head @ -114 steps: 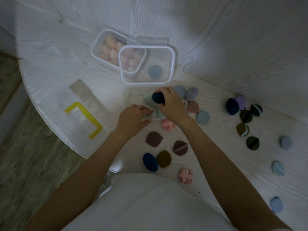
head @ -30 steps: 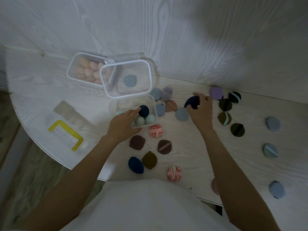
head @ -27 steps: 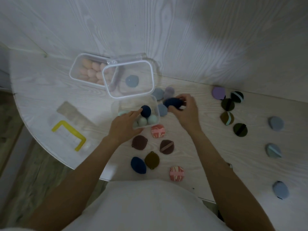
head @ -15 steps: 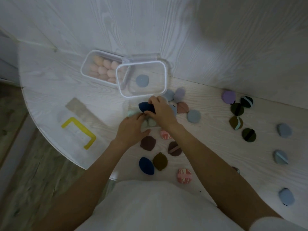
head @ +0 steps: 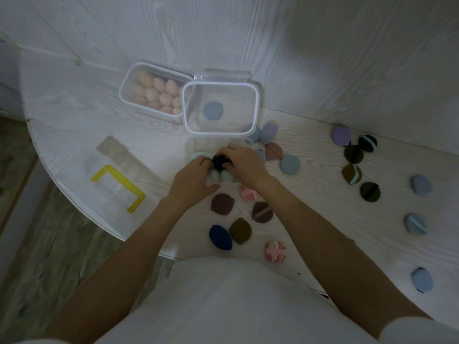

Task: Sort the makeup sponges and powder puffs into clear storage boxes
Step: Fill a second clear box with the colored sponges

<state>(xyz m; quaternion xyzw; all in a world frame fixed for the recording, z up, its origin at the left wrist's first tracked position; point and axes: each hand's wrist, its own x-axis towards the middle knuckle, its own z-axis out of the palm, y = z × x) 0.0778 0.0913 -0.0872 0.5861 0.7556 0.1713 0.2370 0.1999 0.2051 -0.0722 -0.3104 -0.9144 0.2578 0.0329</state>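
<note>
Both hands meet over a small clear box [head: 190, 146] in the middle of the table. My right hand [head: 244, 163] grips a dark navy sponge [head: 219, 162] and holds it down among pale mint sponges [head: 218, 176] in that box. My left hand [head: 192, 181] rests against the box's near side, its fingertips touching the navy sponge. Behind stand a clear box of peach sponges [head: 155, 91] and a second clear box [head: 221, 110] holding one blue puff [head: 213, 110]. Several puffs lie loose on the table.
Loose puffs lie near me: brown [head: 222, 203], navy [head: 220, 237], olive [head: 240, 231], pink patterned [head: 276, 251]. Dark green and purple puffs [head: 354, 153] sit right, blue ones [head: 421, 184] far right. A clear lid with a yellow handle [head: 116, 187] lies left by the table's curved edge.
My right hand picked a navy sponge from the right, carried it left to the small box and now pushes it down inside. The left hand stayed at the box.
</note>
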